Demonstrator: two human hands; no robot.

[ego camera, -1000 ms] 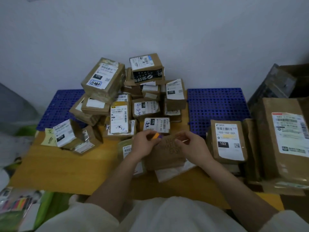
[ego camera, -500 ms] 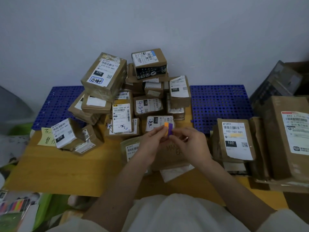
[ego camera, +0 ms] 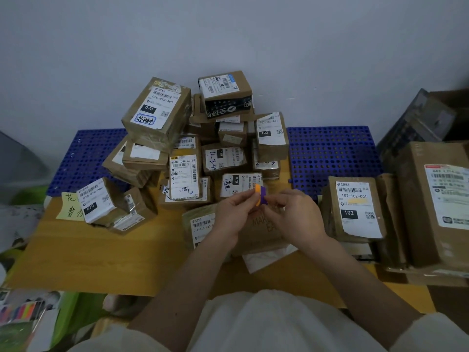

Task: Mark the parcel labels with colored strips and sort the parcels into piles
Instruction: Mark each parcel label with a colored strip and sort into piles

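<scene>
Orange and purple strips (ego camera: 261,198) sit pinched between both hands just above the near edge of the heap of parcels (ego camera: 203,148), which serves as the landmark. The left hand (ego camera: 234,212) grips the orange side with thumb and fingers closed on it; the right hand (ego camera: 294,214) meets it from the other side, fingertips closed on the purple side. Directly below the hands, on the near side of the heap, lies a brown parcel (ego camera: 264,232) with printed lettering, and beside it, toward the left, a greenish parcel (ego camera: 200,224) with a white label. To the right of the heap, a parcel marked 102 (ego camera: 355,209) leans among larger boxes (ego camera: 436,207). Left of the heap, a parcel marked 070 (ego camera: 95,199) rests by a yellow note (ego camera: 72,207). All of it stands on a wooden table (ego camera: 101,255), with blue perforated mats (ego camera: 332,151) behind the heap.
</scene>
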